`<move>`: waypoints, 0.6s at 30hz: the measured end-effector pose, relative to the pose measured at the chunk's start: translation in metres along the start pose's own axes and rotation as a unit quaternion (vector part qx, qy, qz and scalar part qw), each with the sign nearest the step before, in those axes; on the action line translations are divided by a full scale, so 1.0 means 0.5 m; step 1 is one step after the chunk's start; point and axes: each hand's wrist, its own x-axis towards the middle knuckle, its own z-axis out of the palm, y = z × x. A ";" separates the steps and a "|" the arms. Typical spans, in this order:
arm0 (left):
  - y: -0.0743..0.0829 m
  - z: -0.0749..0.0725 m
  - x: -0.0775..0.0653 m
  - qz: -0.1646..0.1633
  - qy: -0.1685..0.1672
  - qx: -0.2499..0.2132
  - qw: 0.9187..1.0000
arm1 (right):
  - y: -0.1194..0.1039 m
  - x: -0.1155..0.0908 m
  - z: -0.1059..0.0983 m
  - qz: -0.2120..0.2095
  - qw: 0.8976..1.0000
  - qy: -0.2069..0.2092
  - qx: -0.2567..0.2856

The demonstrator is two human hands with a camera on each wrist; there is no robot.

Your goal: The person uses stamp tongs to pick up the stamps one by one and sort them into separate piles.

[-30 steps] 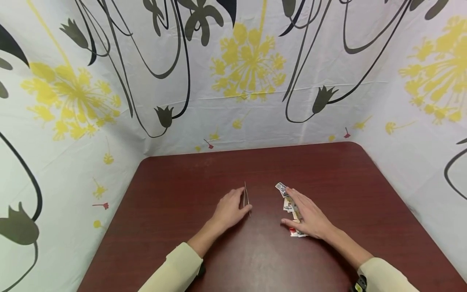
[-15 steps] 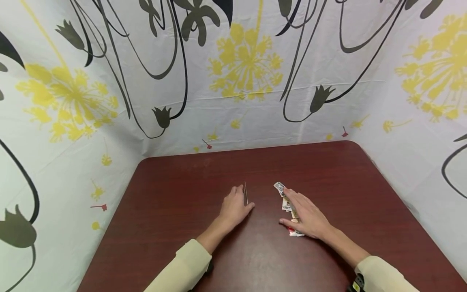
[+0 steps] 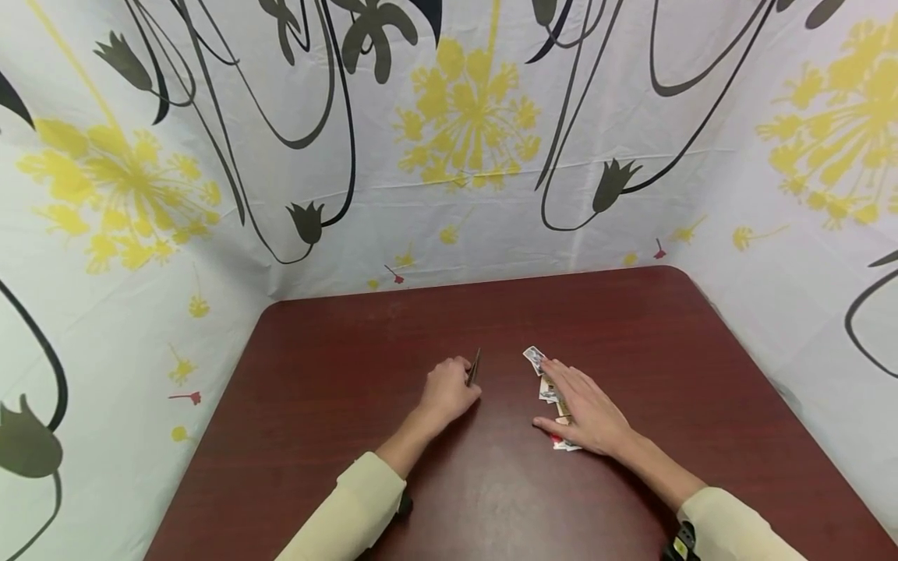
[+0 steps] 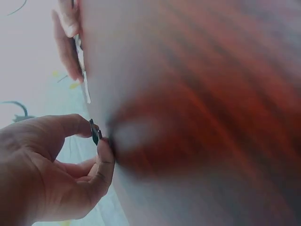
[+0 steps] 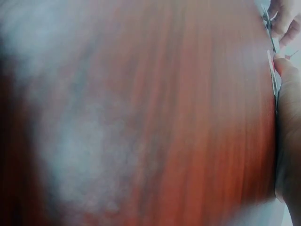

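My left hand (image 3: pixel 447 391) pinches thin cards (image 3: pixel 473 368) between thumb and fingertips, near the middle of the table. They stand edge-on with a slight lean, so their faces do not show. The left wrist view has the same dark-looking cards (image 4: pixel 95 132) between the fingertips, close to the tabletop. To the right, my right hand (image 3: pixel 592 409) lies flat with fingers straight and thumb spread over a row of small printed cards (image 3: pixel 533 360). They overlap in an uneven line, partly hidden by the palm and fingers.
The reddish-brown table (image 3: pixel 351 351) has rounded far corners. White fabric (image 3: pixel 421 234) with yellow and dark plant prints hangs behind it and on both sides. A dark device (image 3: pixel 680 541) is on the right wrist.
The cards at the left hand stood apart in a narrow upright wedge. They have come together, now tilted, in the fingers, which have curled in. The right hand stays over its row.
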 end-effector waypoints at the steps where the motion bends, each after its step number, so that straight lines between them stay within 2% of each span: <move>1: 0.000 -0.002 0.003 -0.007 -0.008 -0.015 1.000 | 0.000 0.000 0.000 0.001 1.000 -0.001 0.002; 6: 0.008 -0.012 0.026 -0.049 -0.041 -0.090 0.994 | -0.001 -0.001 -0.002 0.007 1.000 0.001 0.013; 10: 0.019 -0.012 0.055 -0.076 -0.043 -0.143 0.986 | -0.001 -0.002 -0.003 0.015 1.000 0.006 0.025; 12: 0.026 -0.008 0.069 -0.087 -0.039 -0.183 0.979 | -0.001 -0.002 -0.003 0.017 0.999 0.007 0.030; 14: 0.034 -0.003 0.083 -0.097 -0.032 -0.235 0.967 | -0.001 -0.001 -0.004 0.018 0.999 0.008 0.033; 16: 0.041 0.003 0.098 -0.104 -0.022 -0.298 0.948 | -0.002 0.000 -0.005 0.017 0.999 0.008 0.032; 18: 0.049 0.011 0.113 -0.112 -0.012 -0.359 0.927 | -0.003 0.002 -0.006 0.016 0.999 0.006 0.029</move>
